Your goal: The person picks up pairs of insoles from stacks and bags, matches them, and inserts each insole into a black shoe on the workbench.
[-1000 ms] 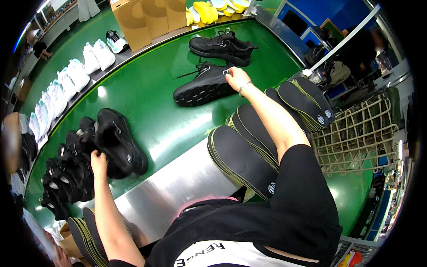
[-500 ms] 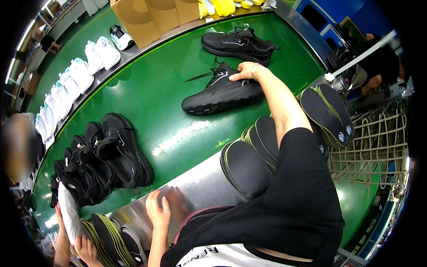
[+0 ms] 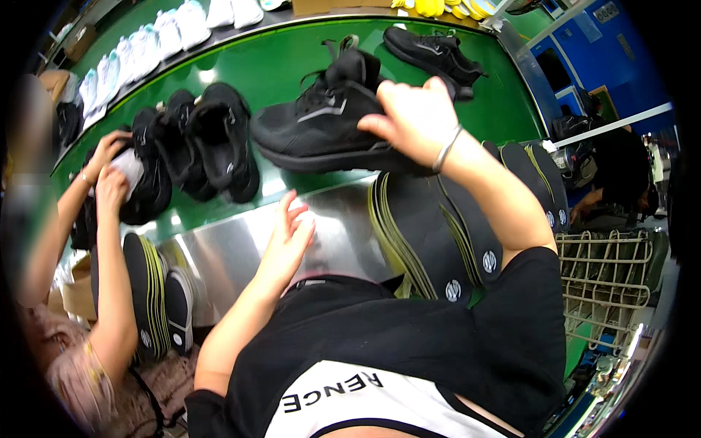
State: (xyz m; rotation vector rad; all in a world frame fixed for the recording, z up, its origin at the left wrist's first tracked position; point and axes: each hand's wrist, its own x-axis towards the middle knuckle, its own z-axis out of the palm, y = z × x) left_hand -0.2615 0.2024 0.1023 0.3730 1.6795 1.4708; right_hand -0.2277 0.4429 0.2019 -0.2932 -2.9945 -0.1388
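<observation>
A black sneaker [image 3: 314, 135] with a thick sole is held above the green belt by my right hand [image 3: 416, 120], gripped near its heel. Its toe points left and its laces hang loose. Below it, my left hand [image 3: 288, 237] hovers over the metal ledge [image 3: 336, 226], fingers apart and holding nothing. Behind the held one, another black sneaker [image 3: 434, 55] rests on the belt [image 3: 292, 80]. To the left stands a row of black shoes [image 3: 219, 142]. Stacks of black insoles [image 3: 416, 226] with yellow-green edges lie along the ledge, partly under my right arm.
At the left a co-worker's hands [image 3: 109, 171] work with white paper at a black shoe. More insoles [image 3: 146, 292] stand beside that person. White shoes [image 3: 150, 44] line the far edge. A wire rack [image 3: 602, 285] stands at the right.
My right hand has lifted the sneaker off the belt and brought it nearer. My left hand has risen toward it. The view has shifted, and the co-worker's hands are now at a shoe.
</observation>
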